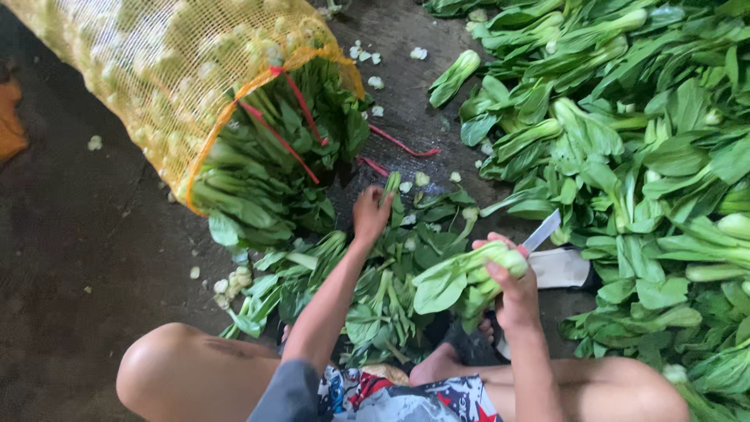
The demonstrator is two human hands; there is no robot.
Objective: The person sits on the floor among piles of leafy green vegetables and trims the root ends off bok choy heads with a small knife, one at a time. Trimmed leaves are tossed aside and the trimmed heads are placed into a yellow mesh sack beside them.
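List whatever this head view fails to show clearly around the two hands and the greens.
- Knife with pale blade: handle hidden inside the right hand, behind its leafy green bunch.
- Left hand: fingertips buried in the loose green stalks; grip unclear.
- Yellow mesh sack: far end cut off by the top edge.
- Big heap of greens: runs past the right edge.

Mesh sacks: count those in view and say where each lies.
1. A yellow mesh sack lies on its side at upper left, its open mouth stuffed with leafy greens. Others may lie outside the frame.
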